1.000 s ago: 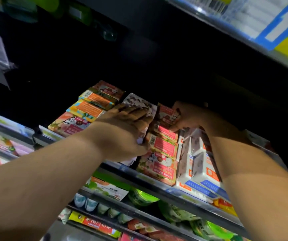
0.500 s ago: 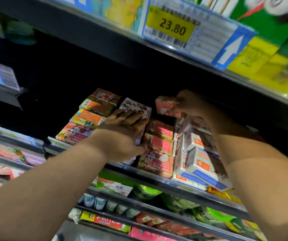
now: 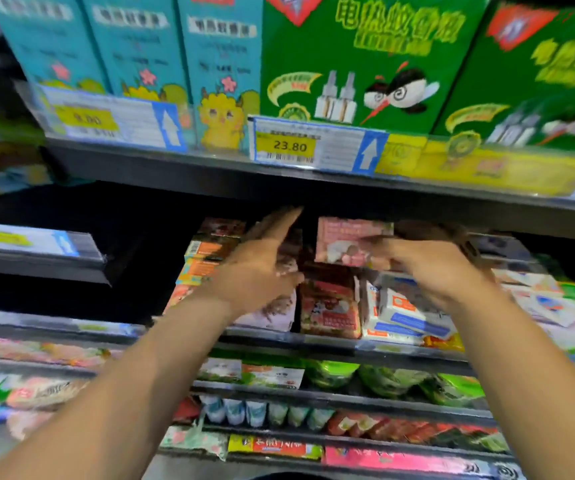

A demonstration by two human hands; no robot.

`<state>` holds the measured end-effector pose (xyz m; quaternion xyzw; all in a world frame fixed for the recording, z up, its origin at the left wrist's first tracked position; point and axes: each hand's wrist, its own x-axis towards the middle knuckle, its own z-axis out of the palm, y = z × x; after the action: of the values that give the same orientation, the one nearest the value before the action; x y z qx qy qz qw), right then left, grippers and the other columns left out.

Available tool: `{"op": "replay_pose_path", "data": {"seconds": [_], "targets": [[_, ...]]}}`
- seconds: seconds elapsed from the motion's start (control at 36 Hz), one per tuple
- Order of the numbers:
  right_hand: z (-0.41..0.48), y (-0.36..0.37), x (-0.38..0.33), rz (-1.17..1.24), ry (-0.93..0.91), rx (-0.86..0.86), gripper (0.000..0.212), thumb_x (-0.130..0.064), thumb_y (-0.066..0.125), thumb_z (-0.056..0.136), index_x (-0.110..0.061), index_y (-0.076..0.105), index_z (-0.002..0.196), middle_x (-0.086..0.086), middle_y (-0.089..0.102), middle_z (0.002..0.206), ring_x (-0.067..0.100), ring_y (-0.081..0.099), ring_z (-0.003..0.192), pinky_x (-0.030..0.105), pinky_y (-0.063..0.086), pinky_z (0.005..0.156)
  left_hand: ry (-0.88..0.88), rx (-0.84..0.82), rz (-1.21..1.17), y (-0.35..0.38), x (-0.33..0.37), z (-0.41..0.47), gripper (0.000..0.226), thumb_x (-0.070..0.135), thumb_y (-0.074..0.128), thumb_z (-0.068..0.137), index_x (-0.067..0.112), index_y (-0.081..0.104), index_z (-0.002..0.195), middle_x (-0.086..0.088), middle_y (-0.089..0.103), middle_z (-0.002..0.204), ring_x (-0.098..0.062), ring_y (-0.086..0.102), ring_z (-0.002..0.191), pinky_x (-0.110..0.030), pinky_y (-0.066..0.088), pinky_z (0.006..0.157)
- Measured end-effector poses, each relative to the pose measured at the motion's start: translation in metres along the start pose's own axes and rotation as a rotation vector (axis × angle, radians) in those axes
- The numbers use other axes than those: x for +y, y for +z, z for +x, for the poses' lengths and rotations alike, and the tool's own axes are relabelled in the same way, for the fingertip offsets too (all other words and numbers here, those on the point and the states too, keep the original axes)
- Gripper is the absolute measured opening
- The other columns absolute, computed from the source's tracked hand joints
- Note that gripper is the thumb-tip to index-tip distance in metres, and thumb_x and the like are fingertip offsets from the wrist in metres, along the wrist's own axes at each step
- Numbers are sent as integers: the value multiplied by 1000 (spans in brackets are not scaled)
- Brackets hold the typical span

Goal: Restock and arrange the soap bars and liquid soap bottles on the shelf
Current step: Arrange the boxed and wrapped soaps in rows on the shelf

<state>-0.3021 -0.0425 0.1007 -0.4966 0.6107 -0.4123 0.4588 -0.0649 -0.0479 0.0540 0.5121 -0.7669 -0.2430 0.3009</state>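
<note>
A pink soap box (image 3: 345, 237) is being held up in the gap under the upper shelf (image 3: 210, 168) by the right hand (image 3: 431, 268). Its fingers (image 3: 386, 252) are being curled round the box's right edge, though the exact grip is being hidden by blur. The left hand (image 3: 255, 275) is being kept spread, fingers straight and holding nothing, with the forefinger being pointed into the dark space above the stacked rows. The box is being carried just above the pink row (image 3: 329, 306) on the soap shelf (image 3: 331, 341), beside the white-and-blue boxes (image 3: 407, 313). As a judgement, a slip is being risked by so thin an edge grip, should the box be knocked against the upper shelf's underside. The tilted white-and-blue boxes under the right wrist are likewise being endangered, since a brushing forearm could be sending them over the shelf lip
</note>
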Motion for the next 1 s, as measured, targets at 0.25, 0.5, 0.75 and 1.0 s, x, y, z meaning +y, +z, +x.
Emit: {"op": "replay_pose_path", "data": {"seconds": [0.25,0.5,0.75,1.0], "targets": [[-46,17,33,371,-32,-246,27,-20,70,82,-16,65,108,11,75,94,23,70,74,31,54,53,347,129,-17,32,18,-51,63,20,79,80,40,52,133,36,37,146,6,37,137,-11,30,109],[-80,-16,61,295,-9,-407,35,-45,90,66,-39,72,96,-9,72,89,11,70,80,25,55,73,-271,161,-734,45,68,-76,22,11,69,80,13,59,100,8,71,72,-5,65,67,-14,49,58],[-93,-14,67,245,-64,-293,38,-21,64,94,-50,58,118,-25,62,120,1,65,101,28,59,75,-294,182,-685,60,85,-104,43,16,75,83,22,59,123,12,68,115,-9,67,106,-22,55,81],[-103,-14,78,602,111,-589,65,9,81,68,-18,64,125,5,70,118,33,70,104,36,60,79,-369,132,-661,50,79,-132,60,11,90,65,40,67,112,-13,66,111,-35,65,99,-52,58,78]]}}
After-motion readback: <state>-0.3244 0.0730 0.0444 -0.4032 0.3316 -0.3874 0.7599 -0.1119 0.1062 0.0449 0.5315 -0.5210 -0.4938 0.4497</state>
